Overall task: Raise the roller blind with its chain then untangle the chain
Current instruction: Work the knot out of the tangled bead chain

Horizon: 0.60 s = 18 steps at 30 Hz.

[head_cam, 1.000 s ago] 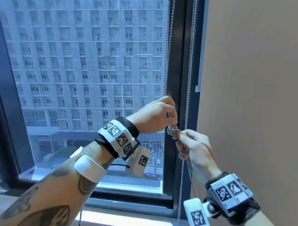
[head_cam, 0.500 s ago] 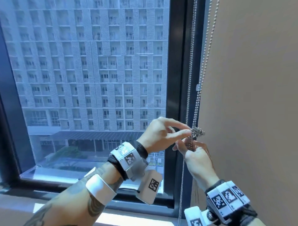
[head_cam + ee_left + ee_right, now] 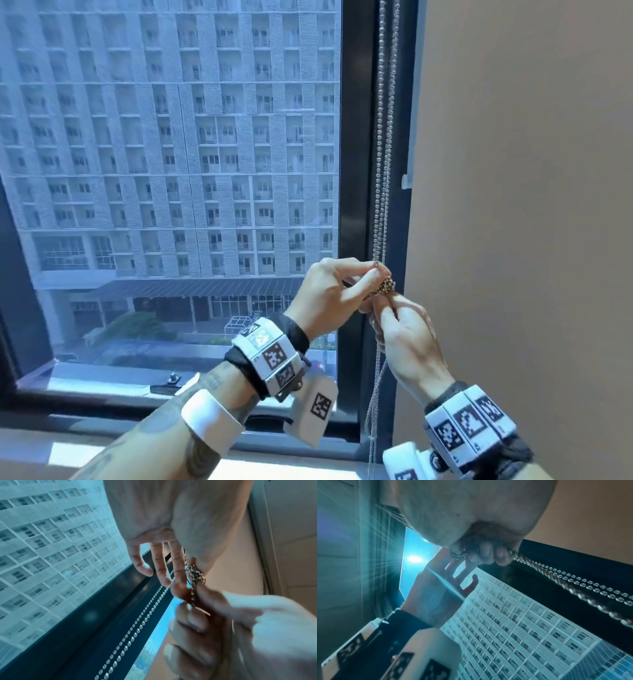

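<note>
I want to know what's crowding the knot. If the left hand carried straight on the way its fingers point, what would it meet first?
The left hand points rightward at the tangled clump of bead chain it already pinches. Straight beyond that, probably the beige wall, though depth is unclear.

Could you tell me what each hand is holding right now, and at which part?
Both hold the bead chain. The left hand pinches it at the tangled knot; the right hand grips the strands just below the knot.
</note>
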Motion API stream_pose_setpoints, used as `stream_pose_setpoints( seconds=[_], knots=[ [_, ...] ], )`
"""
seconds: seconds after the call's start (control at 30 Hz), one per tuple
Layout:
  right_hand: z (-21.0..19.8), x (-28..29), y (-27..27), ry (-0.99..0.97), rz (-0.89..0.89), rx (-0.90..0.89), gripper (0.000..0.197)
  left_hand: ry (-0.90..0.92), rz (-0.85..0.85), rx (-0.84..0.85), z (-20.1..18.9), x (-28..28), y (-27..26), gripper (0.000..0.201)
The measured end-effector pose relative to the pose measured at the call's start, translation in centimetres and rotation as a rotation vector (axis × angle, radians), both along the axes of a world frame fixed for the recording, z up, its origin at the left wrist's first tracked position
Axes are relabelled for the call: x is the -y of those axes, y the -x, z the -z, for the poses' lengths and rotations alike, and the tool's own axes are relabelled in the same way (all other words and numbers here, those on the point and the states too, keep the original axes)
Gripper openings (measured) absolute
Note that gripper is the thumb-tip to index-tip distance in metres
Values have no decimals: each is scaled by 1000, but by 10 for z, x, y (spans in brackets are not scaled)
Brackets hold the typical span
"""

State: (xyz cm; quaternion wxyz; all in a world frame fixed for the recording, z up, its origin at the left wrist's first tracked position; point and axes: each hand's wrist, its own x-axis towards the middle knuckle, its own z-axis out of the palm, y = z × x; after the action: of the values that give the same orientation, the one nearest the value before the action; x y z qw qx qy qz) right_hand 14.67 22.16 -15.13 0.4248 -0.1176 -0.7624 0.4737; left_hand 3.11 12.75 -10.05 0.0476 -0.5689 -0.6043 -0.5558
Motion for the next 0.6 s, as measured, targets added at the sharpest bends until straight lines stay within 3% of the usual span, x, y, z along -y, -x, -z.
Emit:
stream_pose_setpoints(
  seconds=[0.13,0.23,0.43,0.6],
  knots=[
    [14,5,7,-47,78,48,33,14,-16,-81,-8,-2,6,19],
    [17,8,10,-13,32,53,32,-32,19,-29,-2,-6,8,18],
    [-2,5,4,-68,115,67,38,-35,100,131,15,-10,1,27],
    [6,-2,7,-52,190,74,34,-56,-47,-55,-2,-14,14,17]
  ],
)
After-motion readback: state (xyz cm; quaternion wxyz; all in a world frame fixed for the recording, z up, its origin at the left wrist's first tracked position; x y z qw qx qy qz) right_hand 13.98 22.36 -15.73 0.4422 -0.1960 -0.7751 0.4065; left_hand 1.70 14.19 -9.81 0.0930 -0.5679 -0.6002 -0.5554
